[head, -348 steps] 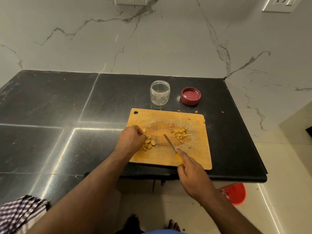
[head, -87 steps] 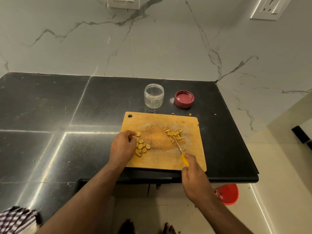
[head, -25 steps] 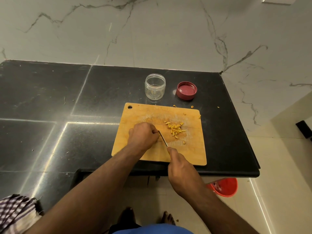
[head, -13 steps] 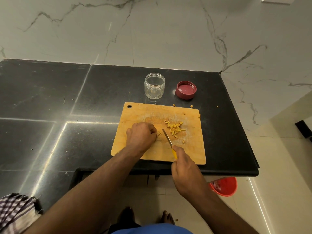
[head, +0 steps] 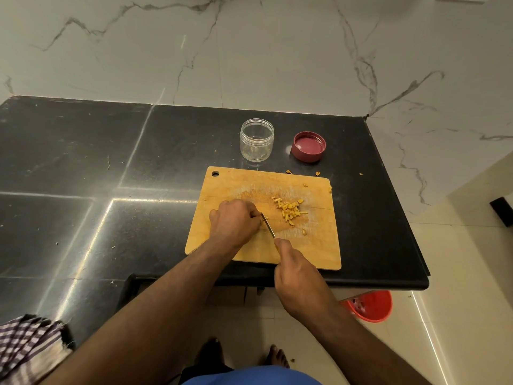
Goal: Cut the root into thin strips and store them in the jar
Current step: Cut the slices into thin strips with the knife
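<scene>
Here the right hand (head: 298,270) grips the knife (head: 268,225), blade angled up-left against the curled left hand (head: 234,222), whose hold on any root is hidden, strips (head: 290,212) lying right.

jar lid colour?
Dark red, maroon-like; the lid lies upside down right of the jar, head view.

On the rectangular wooden cutting board (head: 313,245), the right hand (head: 298,276) is pressing a thin steel knife (head: 268,225) beside the curled left hand (head: 234,222), near yellow root strips (head: 290,212).

Over the last half second the knife (head: 268,225) blade closed back against the curled left hand (head: 234,221); right hand (head: 298,270) drew nearer.
</scene>
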The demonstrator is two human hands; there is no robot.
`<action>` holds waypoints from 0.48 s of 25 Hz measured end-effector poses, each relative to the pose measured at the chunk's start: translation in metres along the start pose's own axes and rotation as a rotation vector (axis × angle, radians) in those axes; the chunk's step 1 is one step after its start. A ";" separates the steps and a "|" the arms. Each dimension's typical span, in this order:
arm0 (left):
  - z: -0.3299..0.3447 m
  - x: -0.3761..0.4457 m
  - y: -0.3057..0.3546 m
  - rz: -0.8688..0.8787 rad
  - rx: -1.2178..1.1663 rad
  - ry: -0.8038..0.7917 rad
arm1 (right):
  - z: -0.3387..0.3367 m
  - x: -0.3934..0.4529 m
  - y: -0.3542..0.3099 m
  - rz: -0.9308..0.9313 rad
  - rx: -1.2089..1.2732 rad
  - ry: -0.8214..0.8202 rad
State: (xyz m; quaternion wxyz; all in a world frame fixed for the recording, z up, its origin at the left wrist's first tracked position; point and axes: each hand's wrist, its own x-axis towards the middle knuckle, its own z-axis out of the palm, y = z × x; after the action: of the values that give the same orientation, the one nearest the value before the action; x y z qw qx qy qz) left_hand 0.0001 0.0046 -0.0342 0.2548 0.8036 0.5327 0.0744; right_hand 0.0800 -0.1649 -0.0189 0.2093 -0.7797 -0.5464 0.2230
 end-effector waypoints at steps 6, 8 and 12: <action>0.000 0.000 -0.001 0.011 -0.010 -0.003 | -0.006 -0.024 0.008 -0.008 -0.006 0.057; -0.001 0.000 -0.001 0.007 -0.011 -0.014 | -0.008 -0.019 0.008 -0.001 -0.001 0.098; -0.003 -0.001 -0.002 0.014 -0.016 -0.020 | -0.008 -0.011 0.001 0.031 0.056 0.057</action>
State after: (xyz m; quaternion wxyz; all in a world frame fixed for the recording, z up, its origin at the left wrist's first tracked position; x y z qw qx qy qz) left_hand -0.0026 0.0054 -0.0326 0.2657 0.8059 0.5241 0.0724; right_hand 0.0818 -0.1763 -0.0118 0.2432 -0.7879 -0.5216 0.2190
